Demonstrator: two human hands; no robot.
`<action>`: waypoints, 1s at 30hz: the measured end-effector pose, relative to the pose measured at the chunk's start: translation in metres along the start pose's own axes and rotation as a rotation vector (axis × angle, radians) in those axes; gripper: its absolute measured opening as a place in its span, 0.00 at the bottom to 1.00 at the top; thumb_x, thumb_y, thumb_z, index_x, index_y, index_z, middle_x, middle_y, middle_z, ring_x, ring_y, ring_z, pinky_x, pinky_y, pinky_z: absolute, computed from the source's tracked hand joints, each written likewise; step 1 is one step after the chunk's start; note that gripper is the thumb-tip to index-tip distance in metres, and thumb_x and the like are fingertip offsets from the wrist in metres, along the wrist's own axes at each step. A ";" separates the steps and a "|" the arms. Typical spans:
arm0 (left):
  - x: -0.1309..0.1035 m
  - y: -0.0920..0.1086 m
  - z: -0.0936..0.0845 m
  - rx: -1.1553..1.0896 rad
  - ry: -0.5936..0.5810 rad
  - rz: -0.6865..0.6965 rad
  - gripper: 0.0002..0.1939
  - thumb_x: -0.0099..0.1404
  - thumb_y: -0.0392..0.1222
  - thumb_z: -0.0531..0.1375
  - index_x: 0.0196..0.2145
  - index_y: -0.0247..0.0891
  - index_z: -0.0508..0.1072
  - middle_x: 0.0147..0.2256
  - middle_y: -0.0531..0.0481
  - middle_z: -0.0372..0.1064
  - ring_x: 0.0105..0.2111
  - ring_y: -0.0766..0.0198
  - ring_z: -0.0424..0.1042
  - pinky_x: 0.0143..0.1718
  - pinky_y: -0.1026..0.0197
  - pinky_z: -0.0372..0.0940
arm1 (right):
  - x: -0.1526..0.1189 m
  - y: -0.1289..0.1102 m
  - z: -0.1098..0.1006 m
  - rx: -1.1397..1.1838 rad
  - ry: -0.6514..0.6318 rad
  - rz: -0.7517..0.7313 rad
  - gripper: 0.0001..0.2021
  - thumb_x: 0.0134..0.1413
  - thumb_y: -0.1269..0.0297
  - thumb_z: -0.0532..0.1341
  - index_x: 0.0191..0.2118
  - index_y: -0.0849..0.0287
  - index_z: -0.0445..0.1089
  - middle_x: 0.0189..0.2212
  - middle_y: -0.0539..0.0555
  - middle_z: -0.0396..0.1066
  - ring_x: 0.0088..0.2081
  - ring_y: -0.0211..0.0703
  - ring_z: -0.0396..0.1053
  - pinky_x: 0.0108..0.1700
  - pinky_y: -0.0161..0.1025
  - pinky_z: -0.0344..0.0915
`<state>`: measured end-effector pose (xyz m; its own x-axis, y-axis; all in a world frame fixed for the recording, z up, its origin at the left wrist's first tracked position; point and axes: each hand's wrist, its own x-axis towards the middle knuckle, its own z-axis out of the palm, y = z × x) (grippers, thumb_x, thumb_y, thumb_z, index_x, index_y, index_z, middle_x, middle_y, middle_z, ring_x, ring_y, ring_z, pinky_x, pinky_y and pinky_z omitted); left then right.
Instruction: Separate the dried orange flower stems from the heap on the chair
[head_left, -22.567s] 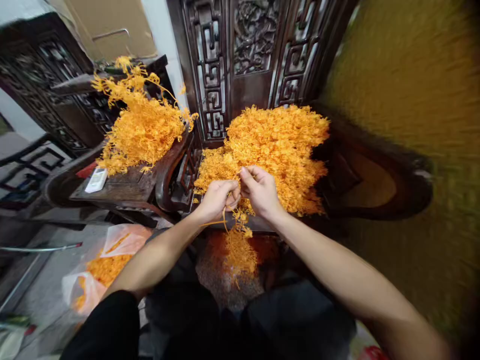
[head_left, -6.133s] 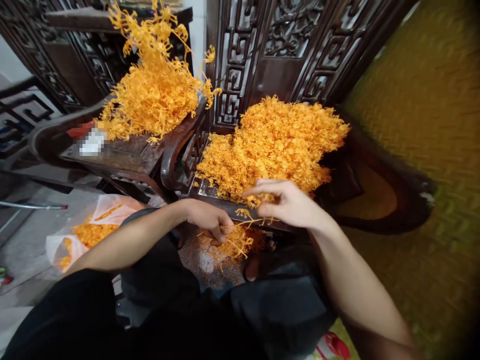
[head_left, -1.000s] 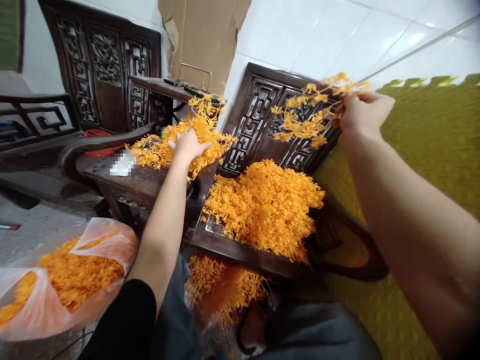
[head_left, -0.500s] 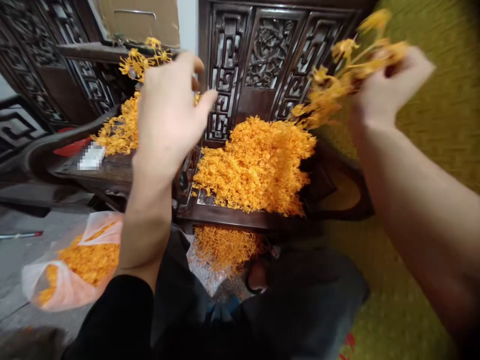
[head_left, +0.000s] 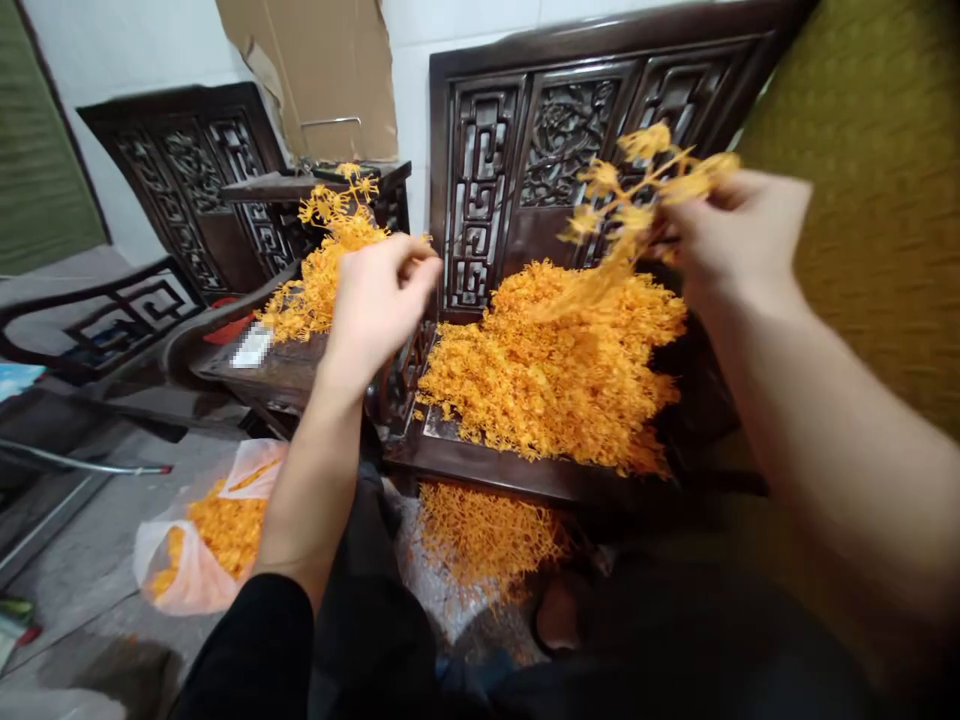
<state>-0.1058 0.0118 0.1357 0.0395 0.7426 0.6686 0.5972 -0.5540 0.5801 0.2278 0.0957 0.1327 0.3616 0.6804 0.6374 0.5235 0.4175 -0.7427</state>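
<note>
- Right hand [head_left: 739, 235]: fingers folded closely on an orange spray [head_left: 637, 190], which sticks out past the fingertips toward the other hand.
- Left hand [head_left: 379, 305]: fingers bent, thumb drawn near the fingertips; whether they pinch anything I cannot tell.
- Between the two sets of fingers lies a wide gap, with the carved chair back [head_left: 577, 140] beyond it.
- Below that gap, an orange pile [head_left: 555, 380] covers most of the chair seat [head_left: 442, 428]; a bare corner shows lower than the left fingers, and the seat's front edge runs nearer the person.
- Just beyond the left fingers, an orange heap [head_left: 315, 290] sits on a side table [head_left: 289, 385], whose bare front part lies outward of them.
- Outward past the right fingers stands a yellow-green woven surface [head_left: 870, 170].
- The spray's lower strands blur into the pile beneath the right fingers; touching or apart is unclear.
- The left hand hides part of the heap; its forearm partly covers a plastic bag [head_left: 199, 590] holding orange pieces [head_left: 229, 530].
- Beyond the left wrist, a white item [head_left: 251, 345] is pixelated.
- Under the seat, orange stems [head_left: 487, 540] are partly hidden.
</note>
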 end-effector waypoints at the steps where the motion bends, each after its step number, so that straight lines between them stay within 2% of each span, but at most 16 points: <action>1: -0.003 0.007 0.009 -0.124 -0.078 -0.006 0.14 0.66 0.49 0.62 0.38 0.36 0.82 0.31 0.46 0.78 0.37 0.59 0.79 0.43 0.58 0.73 | -0.018 -0.008 0.000 0.104 -0.083 0.012 0.07 0.63 0.70 0.62 0.35 0.69 0.74 0.30 0.59 0.74 0.26 0.33 0.68 0.30 0.35 0.63; 3: -0.011 0.018 0.028 -0.375 -0.249 -0.032 0.13 0.66 0.50 0.64 0.37 0.37 0.82 0.31 0.45 0.79 0.34 0.61 0.79 0.40 0.59 0.74 | -0.055 -0.019 -0.001 0.277 -0.174 0.042 0.08 0.59 0.65 0.67 0.36 0.66 0.77 0.27 0.55 0.74 0.24 0.35 0.69 0.27 0.35 0.65; 5: -0.022 0.022 0.045 -0.517 -0.355 -0.066 0.13 0.65 0.49 0.66 0.39 0.37 0.83 0.36 0.44 0.81 0.36 0.60 0.80 0.43 0.58 0.74 | -0.089 -0.023 -0.001 0.402 -0.265 0.145 0.09 0.56 0.60 0.70 0.36 0.62 0.78 0.26 0.53 0.74 0.23 0.35 0.69 0.25 0.34 0.65; 6: -0.028 0.021 0.053 -0.550 -0.382 -0.084 0.14 0.64 0.49 0.68 0.42 0.38 0.83 0.40 0.43 0.82 0.39 0.59 0.81 0.46 0.57 0.75 | -0.104 -0.022 0.001 0.442 -0.310 0.202 0.10 0.54 0.59 0.71 0.35 0.61 0.78 0.26 0.52 0.74 0.23 0.35 0.69 0.25 0.35 0.66; 8: -0.042 0.014 0.067 -0.591 -0.407 -0.134 0.21 0.60 0.48 0.71 0.50 0.39 0.81 0.48 0.42 0.81 0.47 0.56 0.80 0.54 0.53 0.73 | -0.131 -0.016 0.005 0.468 -0.408 0.290 0.12 0.51 0.55 0.73 0.36 0.59 0.78 0.26 0.51 0.75 0.24 0.37 0.70 0.26 0.36 0.69; 10: -0.055 0.003 0.080 -0.633 -0.421 -0.204 0.30 0.58 0.47 0.73 0.57 0.41 0.76 0.55 0.41 0.78 0.52 0.54 0.78 0.57 0.51 0.72 | -0.155 -0.009 0.012 0.433 -0.488 0.347 0.15 0.49 0.54 0.74 0.39 0.56 0.78 0.27 0.51 0.76 0.25 0.40 0.72 0.29 0.40 0.74; 11: -0.061 -0.002 0.086 -0.651 -0.429 -0.242 0.31 0.59 0.47 0.73 0.59 0.42 0.75 0.56 0.41 0.77 0.53 0.54 0.78 0.57 0.51 0.72 | -0.166 -0.006 0.015 0.403 -0.526 0.365 0.16 0.50 0.53 0.73 0.41 0.55 0.78 0.29 0.52 0.77 0.27 0.42 0.74 0.32 0.42 0.76; 13: -0.070 -0.012 0.097 -0.674 -0.436 -0.312 0.25 0.62 0.47 0.71 0.56 0.40 0.77 0.56 0.40 0.77 0.51 0.56 0.79 0.55 0.52 0.73 | -0.182 -0.002 0.018 0.325 -0.609 0.341 0.15 0.54 0.51 0.71 0.44 0.53 0.79 0.33 0.53 0.79 0.31 0.46 0.77 0.37 0.48 0.79; 16: -0.078 -0.022 0.109 -0.722 -0.396 -0.403 0.15 0.67 0.49 0.66 0.45 0.36 0.80 0.46 0.40 0.81 0.46 0.58 0.80 0.54 0.53 0.73 | -0.195 0.002 0.017 0.212 -0.728 0.158 0.10 0.60 0.51 0.67 0.42 0.48 0.80 0.42 0.54 0.80 0.44 0.52 0.79 0.48 0.54 0.79; 18: -0.080 -0.027 0.113 -0.779 -0.353 -0.461 0.14 0.68 0.50 0.64 0.39 0.36 0.80 0.40 0.42 0.82 0.43 0.59 0.81 0.52 0.54 0.73 | -0.197 0.005 0.016 0.173 -0.665 0.082 0.09 0.61 0.51 0.65 0.41 0.48 0.79 0.46 0.55 0.79 0.49 0.52 0.78 0.48 0.52 0.78; 20: -0.081 -0.029 0.115 -0.795 -0.354 -0.486 0.13 0.67 0.51 0.64 0.35 0.37 0.80 0.36 0.44 0.81 0.40 0.60 0.80 0.50 0.55 0.73 | -0.197 0.008 0.018 0.190 -0.533 0.110 0.13 0.60 0.50 0.66 0.46 0.49 0.77 0.48 0.57 0.77 0.47 0.51 0.77 0.41 0.48 0.79; 22: -0.082 -0.028 0.115 -0.771 -0.396 -0.479 0.15 0.66 0.52 0.66 0.31 0.38 0.80 0.34 0.45 0.81 0.38 0.61 0.79 0.48 0.57 0.74 | -0.194 0.012 0.023 0.223 -0.480 0.138 0.17 0.59 0.50 0.67 0.51 0.50 0.75 0.47 0.58 0.76 0.44 0.49 0.77 0.38 0.45 0.77; 24: -0.083 -0.026 0.116 -0.766 -0.439 -0.493 0.16 0.65 0.54 0.67 0.30 0.37 0.80 0.31 0.46 0.80 0.34 0.62 0.79 0.44 0.58 0.74 | -0.188 0.014 0.028 0.245 -0.495 0.119 0.11 0.61 0.53 0.65 0.45 0.52 0.77 0.43 0.56 0.77 0.41 0.47 0.77 0.40 0.46 0.76; 26: -0.082 -0.027 0.115 -0.814 -0.415 -0.573 0.16 0.63 0.53 0.68 0.30 0.36 0.79 0.28 0.47 0.78 0.27 0.64 0.76 0.35 0.60 0.73 | -0.175 0.019 0.029 0.242 -0.439 0.122 0.09 0.63 0.55 0.64 0.36 0.53 0.77 0.34 0.55 0.76 0.35 0.45 0.75 0.40 0.47 0.75; 28: -0.080 -0.030 0.114 -0.884 -0.306 -0.686 0.14 0.61 0.50 0.70 0.30 0.35 0.79 0.25 0.48 0.77 0.22 0.66 0.73 0.27 0.62 0.69 | -0.159 0.025 0.024 0.260 -0.249 0.160 0.10 0.62 0.55 0.65 0.32 0.53 0.74 0.29 0.54 0.74 0.29 0.44 0.73 0.36 0.47 0.73; 30: -0.077 -0.035 0.113 -0.945 -0.179 -0.794 0.12 0.60 0.46 0.70 0.32 0.34 0.78 0.25 0.48 0.77 0.21 0.67 0.73 0.25 0.63 0.68 | -0.145 0.031 0.017 0.302 -0.040 0.175 0.10 0.63 0.54 0.64 0.33 0.53 0.73 0.30 0.55 0.74 0.28 0.45 0.73 0.33 0.47 0.73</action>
<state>-0.0392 0.0164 0.0109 0.0848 0.9952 -0.0490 -0.3002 0.0724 0.9511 0.1782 0.0200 0.0136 0.3921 0.7781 0.4907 0.2021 0.4475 -0.8711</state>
